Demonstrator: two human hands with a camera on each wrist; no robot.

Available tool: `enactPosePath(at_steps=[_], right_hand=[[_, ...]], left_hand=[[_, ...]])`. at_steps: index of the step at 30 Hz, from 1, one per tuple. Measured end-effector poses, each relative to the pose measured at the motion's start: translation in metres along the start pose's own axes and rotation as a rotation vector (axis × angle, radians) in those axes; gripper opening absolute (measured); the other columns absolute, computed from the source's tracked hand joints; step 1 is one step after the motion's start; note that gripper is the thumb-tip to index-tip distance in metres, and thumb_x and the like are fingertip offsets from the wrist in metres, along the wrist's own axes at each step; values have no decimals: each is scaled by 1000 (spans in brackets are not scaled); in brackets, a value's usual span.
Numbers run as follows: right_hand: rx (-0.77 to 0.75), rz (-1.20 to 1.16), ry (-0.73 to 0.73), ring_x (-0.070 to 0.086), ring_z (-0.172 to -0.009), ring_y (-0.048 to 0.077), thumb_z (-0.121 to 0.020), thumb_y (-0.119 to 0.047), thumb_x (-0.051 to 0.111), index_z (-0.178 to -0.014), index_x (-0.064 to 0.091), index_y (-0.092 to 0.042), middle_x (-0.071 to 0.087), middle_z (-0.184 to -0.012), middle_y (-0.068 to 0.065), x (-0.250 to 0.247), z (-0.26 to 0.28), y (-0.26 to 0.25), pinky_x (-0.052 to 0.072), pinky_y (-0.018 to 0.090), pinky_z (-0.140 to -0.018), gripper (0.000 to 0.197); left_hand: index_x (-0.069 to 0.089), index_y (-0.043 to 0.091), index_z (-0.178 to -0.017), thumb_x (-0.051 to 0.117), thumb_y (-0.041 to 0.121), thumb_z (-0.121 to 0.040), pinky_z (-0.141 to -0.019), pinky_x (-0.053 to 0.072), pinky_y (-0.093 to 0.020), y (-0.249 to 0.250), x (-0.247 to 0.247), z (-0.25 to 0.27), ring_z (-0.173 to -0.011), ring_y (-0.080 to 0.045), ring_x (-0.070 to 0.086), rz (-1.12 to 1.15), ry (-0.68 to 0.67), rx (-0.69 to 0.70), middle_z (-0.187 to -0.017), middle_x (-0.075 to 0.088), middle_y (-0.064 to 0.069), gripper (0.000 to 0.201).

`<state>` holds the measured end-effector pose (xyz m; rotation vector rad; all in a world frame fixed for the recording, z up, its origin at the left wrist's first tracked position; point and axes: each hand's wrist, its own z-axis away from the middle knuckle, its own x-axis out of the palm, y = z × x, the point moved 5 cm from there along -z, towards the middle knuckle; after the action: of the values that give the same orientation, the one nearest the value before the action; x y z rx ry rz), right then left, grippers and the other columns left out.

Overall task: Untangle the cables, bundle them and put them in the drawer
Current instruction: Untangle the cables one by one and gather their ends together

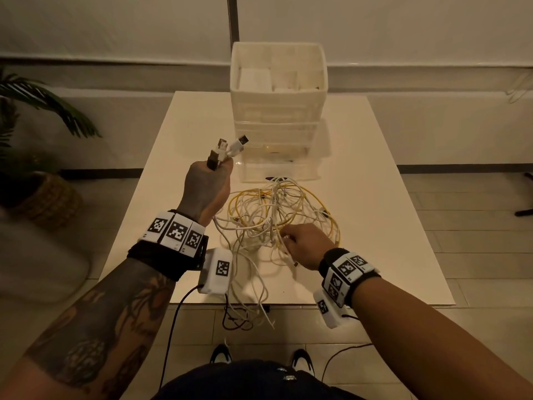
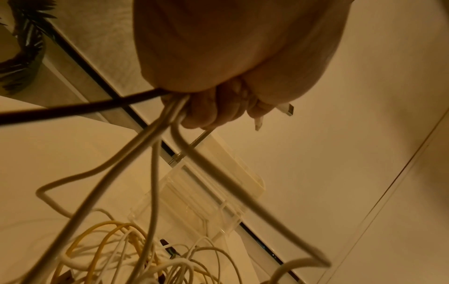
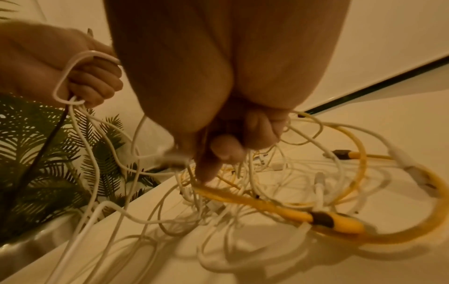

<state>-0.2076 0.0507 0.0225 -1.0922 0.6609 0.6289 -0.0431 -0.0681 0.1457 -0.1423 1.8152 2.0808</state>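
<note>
My left hand (image 1: 209,183) is raised above the table's left half and grips a bunch of cable ends. Their USB plugs (image 1: 230,147) stick up out of the fist. In the left wrist view the fist (image 2: 206,107) closes round white cables (image 2: 150,138) and a black cable (image 2: 73,109). A tangle of white and yellow cables (image 1: 268,209) lies mid-table. My right hand (image 1: 305,243) is at its near edge, fingers (image 3: 228,151) curled among white strands, one fingertip on the yellow cable (image 3: 335,221).
A white drawer unit (image 1: 277,111) stands at the table's far end, its bottom clear drawer (image 1: 278,168) pulled out toward the tangle. Cable loops (image 1: 248,307) hang over the near edge of the table (image 1: 375,226). A potted plant (image 1: 34,111) stands on the left.
</note>
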Motion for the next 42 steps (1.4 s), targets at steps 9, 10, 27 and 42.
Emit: enactPosePath(at_steps=[9, 10, 27, 42], right_hand=[[1, 224, 119, 51, -72, 28, -94, -16, 44, -98, 52, -12, 52, -81, 5, 6, -13, -22, 40, 34, -62, 10], [-45, 191, 180, 49, -71, 28, -93, -14, 44, -100, 49, -14, 48, -81, 2, 3, -13, -27, 38, 34, -61, 9], [-225, 604, 95, 63, -85, 32, -94, -13, 47, -117, 59, -16, 59, -103, 8, -10, -17, -33, 49, 35, -63, 26], [60, 264, 194, 52, -71, 26, -103, -41, 33, -62, 48, -13, 51, -67, 2, -73, -14, -39, 35, 31, -64, 52]], left_hand=[[50, 16, -72, 45, 39, -101, -51, 34, -25, 3, -13, -3, -55, -12, 41, 31, 108, 6, -64, 46, -2, 38], [50, 16, -72, 45, 39, -101, -51, 34, -25, 3, -13, -3, -56, -12, 41, 33, 115, 6, -64, 46, -2, 37], [51, 17, -76, 48, 37, -100, -40, 37, -14, 0, -14, -7, -55, -10, 43, 100, 135, -15, -65, 47, -1, 32], [46, 18, -69, 45, 43, -100, -52, 32, -29, -10, -4, -11, -51, -12, 38, 194, 95, -64, -60, 42, -1, 40]])
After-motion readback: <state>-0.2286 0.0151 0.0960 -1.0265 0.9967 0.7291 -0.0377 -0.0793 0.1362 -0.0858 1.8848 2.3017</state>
